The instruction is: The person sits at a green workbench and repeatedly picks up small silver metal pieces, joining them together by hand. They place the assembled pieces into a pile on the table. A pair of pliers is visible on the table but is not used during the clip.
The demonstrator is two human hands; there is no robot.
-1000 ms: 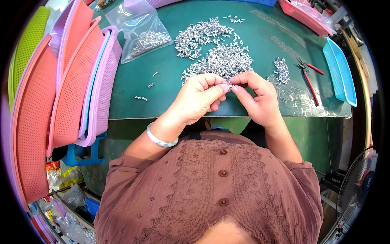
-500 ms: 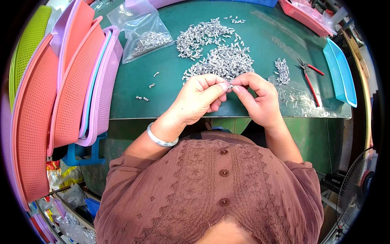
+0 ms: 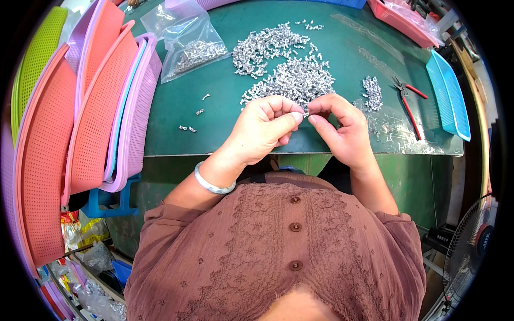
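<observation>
Between my fingertips, just over the near edge of the large pile, is a small silvery metal piece [image 3: 305, 114]. My left hand [image 3: 270, 125] pinches it from the left, thumb against the forefinger. From the other side my right hand [image 3: 342, 128] closes thumb and forefinger on it. The piece is mostly covered by the fingers, so its exact shape cannot be made out. Right behind my hands lies a pile of small silvery metal pieces [image 3: 300, 80], with another curved heap [image 3: 267, 45] beyond it. A smaller cluster [image 3: 372, 93] sits to the right of my right hand.
Red-handled cutting pliers [image 3: 408, 104] and a blue plastic basket [image 3: 448, 96] lie at the right. A clear bag of metal pieces [image 3: 195, 53] rests at the back left. Stacked pink and purple baskets [image 3: 101, 112] crowd the left side; a fan [image 3: 471, 246] stands lower right.
My fingertips have shifted slightly around the small metal piece, and a bit more of it shows between them. Both hands stay in nearly the same place.
</observation>
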